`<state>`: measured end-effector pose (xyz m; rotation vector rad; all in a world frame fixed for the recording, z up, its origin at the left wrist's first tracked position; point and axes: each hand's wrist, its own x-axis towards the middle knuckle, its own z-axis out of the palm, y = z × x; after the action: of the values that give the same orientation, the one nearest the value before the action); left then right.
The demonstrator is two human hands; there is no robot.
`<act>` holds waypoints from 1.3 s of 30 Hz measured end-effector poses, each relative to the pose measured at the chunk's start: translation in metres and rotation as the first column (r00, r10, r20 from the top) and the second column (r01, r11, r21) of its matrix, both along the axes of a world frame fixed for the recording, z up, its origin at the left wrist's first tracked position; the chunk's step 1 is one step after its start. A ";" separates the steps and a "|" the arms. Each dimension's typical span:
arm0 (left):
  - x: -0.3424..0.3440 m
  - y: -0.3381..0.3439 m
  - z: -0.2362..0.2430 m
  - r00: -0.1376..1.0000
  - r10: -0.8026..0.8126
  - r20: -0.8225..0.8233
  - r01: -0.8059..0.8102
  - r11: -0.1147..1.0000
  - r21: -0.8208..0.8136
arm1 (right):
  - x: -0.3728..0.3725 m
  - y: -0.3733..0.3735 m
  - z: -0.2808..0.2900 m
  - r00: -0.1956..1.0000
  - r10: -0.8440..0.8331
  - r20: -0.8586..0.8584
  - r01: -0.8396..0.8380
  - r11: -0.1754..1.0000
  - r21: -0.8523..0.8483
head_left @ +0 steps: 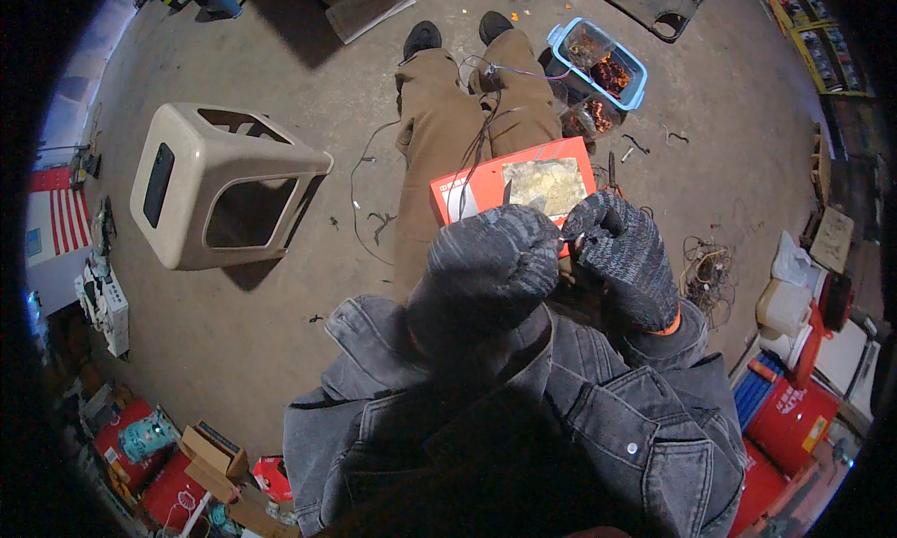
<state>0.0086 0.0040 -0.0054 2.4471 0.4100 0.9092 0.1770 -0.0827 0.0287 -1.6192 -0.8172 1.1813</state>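
My left hand (491, 262), in a dark grey knit glove, is closed at the near edge of an orange-red flat box (561, 150) resting across my brown-trousered legs. My right hand (621, 258), gloved alike, is curled just right of it, pinching a small thin piece, perhaps wire; what my left fingers hold is hidden. A worn, yellowish patch (551, 181) lies on the box's top. Dark wires (486, 117) run over my legs and the box.
A beige plastic stool (187, 187) lies on its side at left. A blue bin (638, 80) and bags of copper-coloured scrap (598, 117) sit beside my right leg. Tangled wire (705, 276) lies at right. Red drums (794, 426), cardboard boxes (210, 459) and clutter line the edges.
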 end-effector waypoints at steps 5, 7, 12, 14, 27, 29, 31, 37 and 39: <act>-0.007 -0.012 -0.007 0.965 0.066 -0.255 -0.032 0.990 0.138 | 0.001 0.002 0.007 0.971 0.049 0.234 -0.029 0.995 -0.091; -0.006 -0.015 -0.010 0.938 0.090 -0.335 -0.047 0.990 0.136 | 0.001 0.000 0.008 0.975 0.052 0.215 -0.036 0.996 -0.081; -0.005 -0.016 -0.009 0.954 0.127 -0.271 -0.107 0.990 0.088 | 0.002 0.002 0.004 0.904 0.057 0.424 -0.033 0.997 -0.063; -0.004 -0.022 -0.006 0.922 0.212 -0.324 -0.156 0.969 0.191 | 0.001 -0.002 0.006 0.832 0.088 0.548 -0.082 0.996 -0.036; -0.006 -0.032 -0.012 0.931 0.248 -0.269 -0.208 0.963 0.169 | -0.015 -0.019 -0.002 0.657 -0.126 0.743 -0.184 0.929 0.320; -0.008 -0.033 -0.014 0.936 0.235 -0.264 -0.200 0.968 0.152 | -0.012 -0.017 -0.001 0.849 -0.080 0.522 -0.065 0.965 0.254; -0.007 -0.037 -0.017 0.929 0.239 -0.283 -0.207 0.968 0.141 | -0.003 -0.016 0.002 0.990 -0.034 0.137 0.014 0.990 0.142; 0.015 -0.026 -0.029 0.762 0.011 -0.647 -0.245 0.931 -0.272 | 0.014 -0.011 -0.004 0.984 0.143 -0.108 -0.135 0.988 0.078; 0.027 -0.028 -0.027 0.495 0.078 -0.865 -0.569 0.781 -0.256 | 0.014 -0.011 -0.007 0.987 0.148 -0.058 -0.142 0.985 0.101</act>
<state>0.0358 -0.0238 -0.0325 2.1091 1.3308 -0.3489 0.1912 -0.0934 0.0216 -1.4546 -0.9493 1.2698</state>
